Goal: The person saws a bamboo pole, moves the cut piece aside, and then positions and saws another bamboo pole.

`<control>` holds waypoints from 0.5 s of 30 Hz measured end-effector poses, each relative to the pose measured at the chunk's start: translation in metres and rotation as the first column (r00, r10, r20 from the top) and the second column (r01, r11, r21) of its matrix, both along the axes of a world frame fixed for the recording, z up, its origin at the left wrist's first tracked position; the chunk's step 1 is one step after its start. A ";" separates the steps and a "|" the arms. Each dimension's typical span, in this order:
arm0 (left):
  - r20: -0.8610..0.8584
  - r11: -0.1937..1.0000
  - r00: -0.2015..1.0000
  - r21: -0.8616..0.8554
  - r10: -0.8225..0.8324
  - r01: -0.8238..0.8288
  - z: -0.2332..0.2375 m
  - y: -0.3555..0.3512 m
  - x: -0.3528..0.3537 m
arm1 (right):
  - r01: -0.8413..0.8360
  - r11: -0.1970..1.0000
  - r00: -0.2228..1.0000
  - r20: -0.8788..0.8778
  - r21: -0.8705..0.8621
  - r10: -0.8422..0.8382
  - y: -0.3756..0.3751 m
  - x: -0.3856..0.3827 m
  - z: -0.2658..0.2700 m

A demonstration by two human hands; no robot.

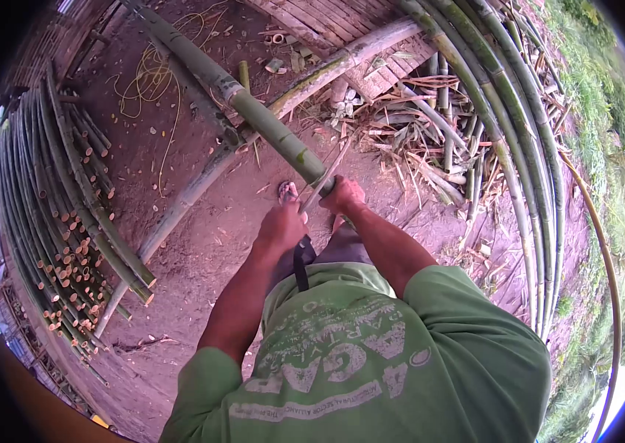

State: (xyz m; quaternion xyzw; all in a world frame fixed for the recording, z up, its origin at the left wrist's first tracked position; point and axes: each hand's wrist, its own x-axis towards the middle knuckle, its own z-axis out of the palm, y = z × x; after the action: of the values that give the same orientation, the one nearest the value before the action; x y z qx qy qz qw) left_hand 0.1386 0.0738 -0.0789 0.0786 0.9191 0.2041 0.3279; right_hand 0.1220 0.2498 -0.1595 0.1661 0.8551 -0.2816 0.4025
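head | left hand (280, 225) grips thin blade (329, 173) | right hand (342, 196) grips round green bamboo (268, 122)

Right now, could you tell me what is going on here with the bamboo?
A person in a green shirt stands on bare earth, handling a long green bamboo pole. The right hand grips the pole's near end. The left hand holds a knife, its blade lying along the pole. Farther off, the pole rests across a paler crossbar. A stack of cut bamboo lies to the left and long culms to the right.
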 end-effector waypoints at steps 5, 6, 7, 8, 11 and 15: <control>0.012 0.999 0.999 0.030 0.036 -0.036 0.012 -0.032 0.016 | 0.061 0.990 0.996 -0.077 0.128 -0.052 0.040 -0.019 -0.014; -0.023 0.997 0.999 0.069 0.035 -0.033 0.024 -0.058 0.041 | 0.091 0.987 0.994 -0.080 0.135 -0.081 0.056 -0.030 -0.011; -0.081 0.986 0.996 0.164 0.043 -0.029 0.046 -0.080 0.061 | 0.114 0.984 0.989 -0.112 0.134 -0.099 0.073 -0.038 -0.018; -0.010 0.990 0.995 0.106 0.095 -0.094 0.066 -0.102 0.082 | 0.134 0.981 0.983 -0.145 0.139 -0.113 0.090 -0.046 -0.023; 0.073 0.975 0.973 -0.055 0.218 -0.214 0.098 -0.148 0.136 | 0.129 0.981 0.963 -0.256 0.142 -0.089 0.116 -0.071 0.010; 0.172 0.940 0.928 -0.150 0.330 -0.306 0.091 -0.168 0.178 | 0.093 0.994 0.924 -0.377 0.057 -0.064 0.091 -0.131 0.035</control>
State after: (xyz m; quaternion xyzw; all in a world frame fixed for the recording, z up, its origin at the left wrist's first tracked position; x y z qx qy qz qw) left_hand 0.3162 -0.0943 0.0120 -0.1118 0.8938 0.2053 0.3826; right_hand -0.0087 0.3410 -0.1243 0.1581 0.9187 -0.2922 0.2137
